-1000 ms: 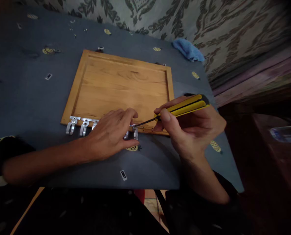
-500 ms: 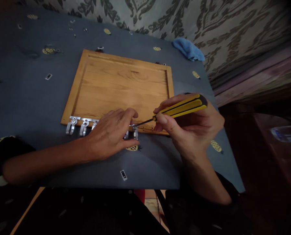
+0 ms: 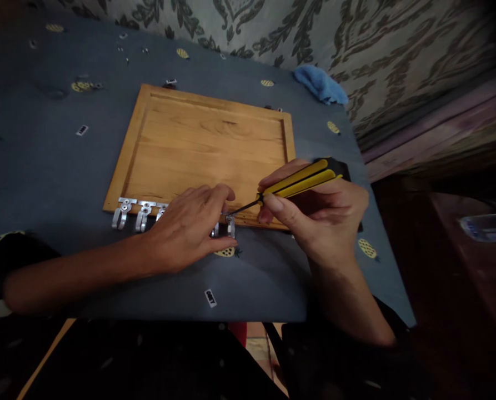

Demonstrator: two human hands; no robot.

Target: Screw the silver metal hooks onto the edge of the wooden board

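Observation:
A wooden board [image 3: 206, 144] with a raised frame lies flat on the table. Along its near edge runs a silver hook rail [image 3: 125, 204] with several metal hooks. My left hand [image 3: 189, 225] grips the middle of the rail, its thumb below the hooks and its fingers over the board, hiding part of the rail. In my right hand [image 3: 318, 219] is a yellow and black screwdriver [image 3: 301, 180], tilted, its handle between thumb and fingers. The screwdriver's tip meets the rail's right end, above the last hook [image 3: 231, 229]. Whether a screw sits under the tip is too small to tell.
A grey-blue tablecloth [image 3: 56, 161] with pineapple prints covers the table. At the back right lies a blue cloth [image 3: 320, 84] by the patterned wall. Small loose pieces [image 3: 144, 50] are scattered at the far left. Partly behind my right hand is a dark object [image 3: 345, 169].
My right hand and the screwdriver handle have shifted slightly left and turned a little, while the tip stays at the rail's right end. My left hand has hardly moved.

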